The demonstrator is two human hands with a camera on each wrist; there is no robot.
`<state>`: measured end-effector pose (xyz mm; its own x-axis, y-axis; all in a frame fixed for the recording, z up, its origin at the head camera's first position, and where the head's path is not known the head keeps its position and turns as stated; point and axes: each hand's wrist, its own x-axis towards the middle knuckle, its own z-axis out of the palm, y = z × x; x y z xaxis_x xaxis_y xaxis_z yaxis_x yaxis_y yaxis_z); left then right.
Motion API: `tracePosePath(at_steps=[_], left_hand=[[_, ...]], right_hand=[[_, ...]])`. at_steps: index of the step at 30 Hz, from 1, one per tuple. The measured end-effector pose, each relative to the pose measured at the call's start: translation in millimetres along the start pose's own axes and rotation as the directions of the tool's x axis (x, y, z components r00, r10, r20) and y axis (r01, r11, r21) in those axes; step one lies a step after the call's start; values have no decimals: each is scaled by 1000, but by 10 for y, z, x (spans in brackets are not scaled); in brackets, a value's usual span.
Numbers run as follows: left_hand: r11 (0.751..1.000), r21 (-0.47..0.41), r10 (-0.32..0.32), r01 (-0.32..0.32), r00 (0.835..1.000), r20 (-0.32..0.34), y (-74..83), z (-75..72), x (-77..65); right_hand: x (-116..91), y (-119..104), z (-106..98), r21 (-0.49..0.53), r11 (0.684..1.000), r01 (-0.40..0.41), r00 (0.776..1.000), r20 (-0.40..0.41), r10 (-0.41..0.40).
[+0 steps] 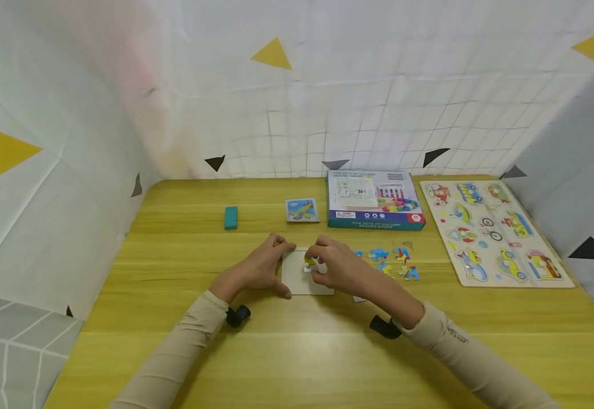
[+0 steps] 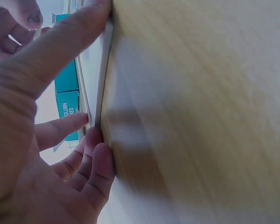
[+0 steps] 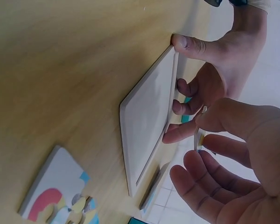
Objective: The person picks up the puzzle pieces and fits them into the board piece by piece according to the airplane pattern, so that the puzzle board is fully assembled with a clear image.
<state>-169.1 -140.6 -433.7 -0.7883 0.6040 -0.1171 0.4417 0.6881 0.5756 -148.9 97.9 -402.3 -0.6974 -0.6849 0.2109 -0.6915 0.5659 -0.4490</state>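
Observation:
A shallow white puzzle tray with a raised rim lies flat on the table, its inside bare where it shows. My left hand grips the tray's left side, the thumb at the near corner and the fingers along the far corner. Over the tray, my right hand pinches a small yellow-and-white puzzle piece between thumb and fingers. The right wrist view shows that piece edge-on, raised above the tray's rim. Several loose puzzle pieces in blue, yellow and red lie right of my right hand.
Behind the tray lies a picture card of an airplane, with a teal block to its left. A bead-set box lies at the back. A wooden vehicle puzzle board fills the right side. Wall sheets enclose the table.

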Motion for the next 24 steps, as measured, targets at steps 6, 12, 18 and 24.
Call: tracePosePath(at_steps=[6, 12, 18, 24], left_hand=[[1000, 2, -13, 13, 1000, 7, -21, 12, 16], [1000, -7, -5, 5, 1000, 8, -12, 7, 9], [1000, -13, 0, 0, 1000, 1, -16, 6, 15], [1000, -14, -9, 9, 1000, 4, -16, 7, 18]], right_hand=[[-51, 5, -6, 4, 1000, -16, 1000, 5, 16], [-116, 17, 25, -2, 1000, -26, 999, 28, 26], [-171, 42, 64, -30, 1000, -3, 999, 37, 4], [-213, 60, 100, -38, 999, -1, 999, 41, 2]])
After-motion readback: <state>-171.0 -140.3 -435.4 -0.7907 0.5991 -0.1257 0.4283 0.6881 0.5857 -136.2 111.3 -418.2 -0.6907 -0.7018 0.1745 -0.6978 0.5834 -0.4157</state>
